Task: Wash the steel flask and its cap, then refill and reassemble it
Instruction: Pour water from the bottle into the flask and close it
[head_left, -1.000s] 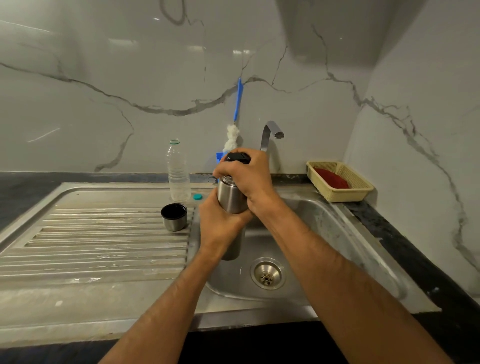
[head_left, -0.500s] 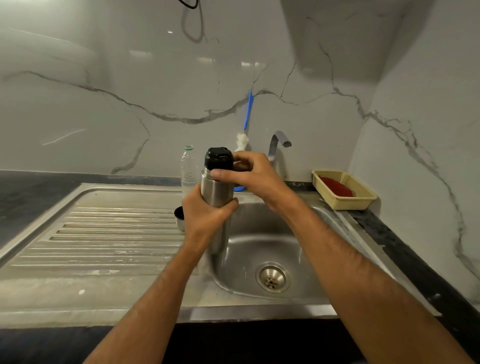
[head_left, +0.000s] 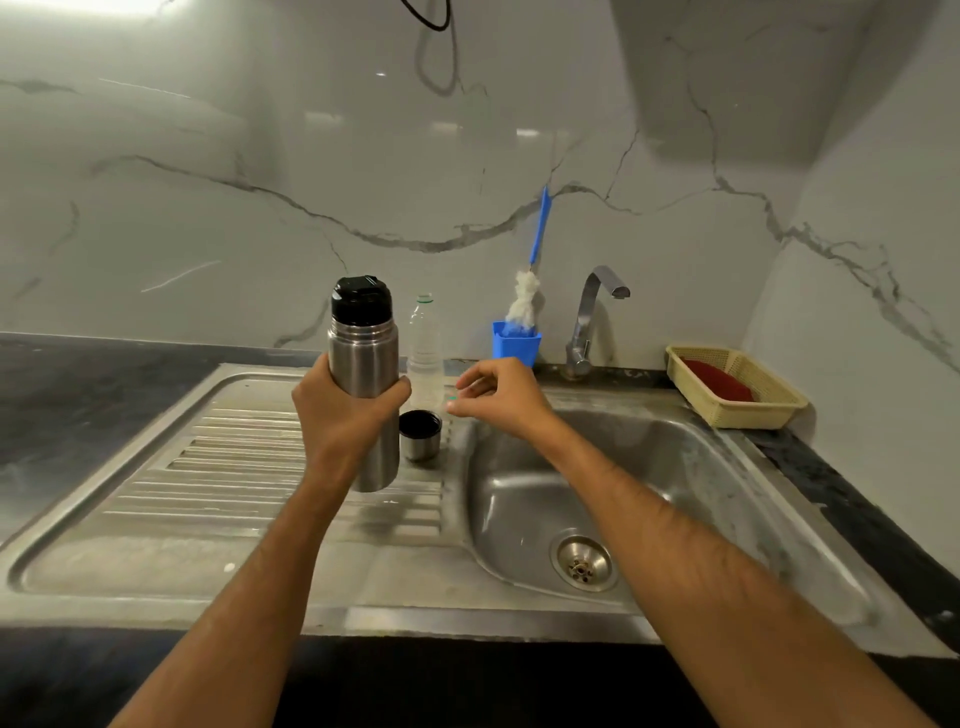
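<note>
Holding the steel flask upright in the centre of the frame, the left hand wraps its grip round the middle of the body, just above the ribbed draining board of the sink unit. The black stopper sits on the flask's neck. The right hand hangs just right of the flask with loosely curled fingers, grasping nothing, above the basin's left rim.

The steel cup cap stands mouth-up on the draining board, just right of the flask's base and below the right hand. The step in hand looks like fitting that cup over the stopper. To do it well: keep the flask vertical and steady, take the cup by its side wall, turn it mouth-down, seat it square on the shoulder and twist until snug, without cross-threading. The clear plastic bottle stands close behind the cup, so the reach should come from the front to avoid knocking it.

Compared with half a second ago, the right hand has let go of the stopper and drawn away to the right, and the flask now appears left of the bottle, over the draining board rather than at the basin's edge. The blue brush holder is by the tap.
</note>
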